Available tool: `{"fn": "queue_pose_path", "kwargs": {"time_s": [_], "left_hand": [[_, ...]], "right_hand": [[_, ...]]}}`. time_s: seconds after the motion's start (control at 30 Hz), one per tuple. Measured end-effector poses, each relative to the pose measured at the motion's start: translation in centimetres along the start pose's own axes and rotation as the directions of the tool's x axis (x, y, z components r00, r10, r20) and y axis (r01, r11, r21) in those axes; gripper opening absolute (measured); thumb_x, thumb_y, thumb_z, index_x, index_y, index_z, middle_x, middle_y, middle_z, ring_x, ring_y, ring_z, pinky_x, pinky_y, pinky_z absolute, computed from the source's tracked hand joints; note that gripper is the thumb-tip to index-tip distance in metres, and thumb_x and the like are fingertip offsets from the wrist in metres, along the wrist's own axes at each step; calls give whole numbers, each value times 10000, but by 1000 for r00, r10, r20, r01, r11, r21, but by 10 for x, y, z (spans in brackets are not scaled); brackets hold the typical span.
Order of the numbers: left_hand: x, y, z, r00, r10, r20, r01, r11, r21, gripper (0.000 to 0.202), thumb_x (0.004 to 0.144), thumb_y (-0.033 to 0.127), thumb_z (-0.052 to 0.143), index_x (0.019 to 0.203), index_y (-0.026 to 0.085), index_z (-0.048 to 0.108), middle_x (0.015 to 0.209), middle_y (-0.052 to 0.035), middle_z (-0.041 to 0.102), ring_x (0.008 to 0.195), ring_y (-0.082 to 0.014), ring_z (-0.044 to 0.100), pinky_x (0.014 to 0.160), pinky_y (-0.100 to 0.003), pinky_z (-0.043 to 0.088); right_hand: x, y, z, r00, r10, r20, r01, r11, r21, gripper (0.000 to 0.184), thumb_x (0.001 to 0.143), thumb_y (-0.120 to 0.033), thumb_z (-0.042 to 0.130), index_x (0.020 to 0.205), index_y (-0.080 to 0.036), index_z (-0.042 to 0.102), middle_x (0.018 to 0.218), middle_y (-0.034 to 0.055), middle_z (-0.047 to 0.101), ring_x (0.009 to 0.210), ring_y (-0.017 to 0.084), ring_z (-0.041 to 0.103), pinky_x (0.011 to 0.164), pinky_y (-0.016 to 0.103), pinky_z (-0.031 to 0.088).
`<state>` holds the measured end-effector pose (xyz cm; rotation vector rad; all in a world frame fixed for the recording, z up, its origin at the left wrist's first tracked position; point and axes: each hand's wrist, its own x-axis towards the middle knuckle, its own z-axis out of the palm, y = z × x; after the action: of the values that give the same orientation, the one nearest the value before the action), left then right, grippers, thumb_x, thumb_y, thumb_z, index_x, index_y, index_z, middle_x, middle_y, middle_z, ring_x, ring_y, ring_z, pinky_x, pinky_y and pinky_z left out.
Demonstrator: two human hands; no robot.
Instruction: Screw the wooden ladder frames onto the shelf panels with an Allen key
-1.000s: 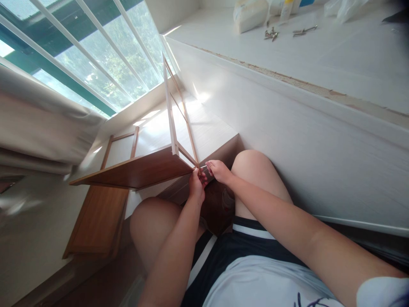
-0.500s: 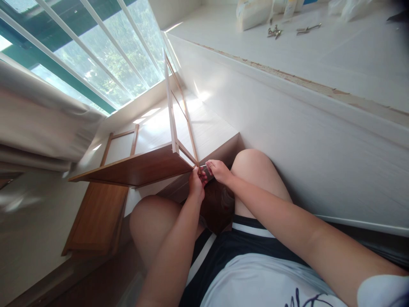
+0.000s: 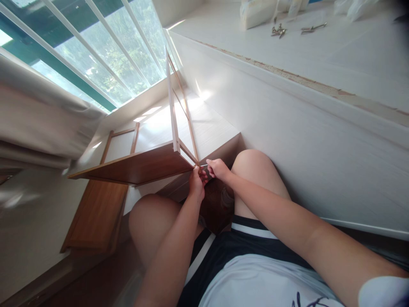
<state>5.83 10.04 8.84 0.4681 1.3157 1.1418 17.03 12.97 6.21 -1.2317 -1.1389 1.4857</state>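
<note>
A white counter (image 3: 338,59) stands to the right of the panel (image 3: 143,168), and a barred window (image 3: 105,59) lies beyond it. A curtain (image 3: 41,115) hangs to the panel's left. The panel is brown wood, tilted, with its right end at the person's hands. A slim wooden frame (image 3: 174,123) rises at that end. Boards (image 3: 97,215) lean just below the panel's left part, and a small frame (image 3: 124,132) shows behind its far edge.

The left hand (image 3: 197,183) is at the panel's near right corner, fingers curled in and nearly closed around it; whether they also grip the frame I cannot tell. The right hand (image 3: 220,169) is just right of the corner, thumb and forefinger pinched on a thin rod, the other fingers folded into the palm.

Well apart from the panel, up to its right, are a white packet (image 3: 258,13) and some screws (image 3: 279,31). The rod (image 3: 203,165) is thinnest, reaching toward the panel's corner; its tip is too small to make out.
</note>
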Motion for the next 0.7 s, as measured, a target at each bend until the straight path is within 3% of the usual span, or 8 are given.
{"fn": "queue_pose_path", "kwargs": {"time_s": [0.3, 0.7], "left_hand": [[2, -2, 0, 1000, -8, 15, 9, 1000, -20, 300, 800, 432, 589, 890, 151, 645, 672, 26, 558, 512, -69, 508, 461, -197, 351], [4, -7, 1, 1000, 4, 14, -4, 999, -33, 302, 808, 438, 577, 866, 152, 652, 661, 13, 574, 496, -76, 503, 459, -200, 343]], "right_hand": [[-2, -9, -6, 999, 12, -45, -14, 999, -32, 486, 912, -454, 414, 490, -215, 403, 346, -32, 396, 329, 106, 399, 421, 252, 295], [-9, -13, -9, 999, -49, -23, 44, 980, -193, 514, 924, -528, 424, 526, -204, 449, 409, -12, 475, 419, 122, 430, 520, 265, 367]]}}
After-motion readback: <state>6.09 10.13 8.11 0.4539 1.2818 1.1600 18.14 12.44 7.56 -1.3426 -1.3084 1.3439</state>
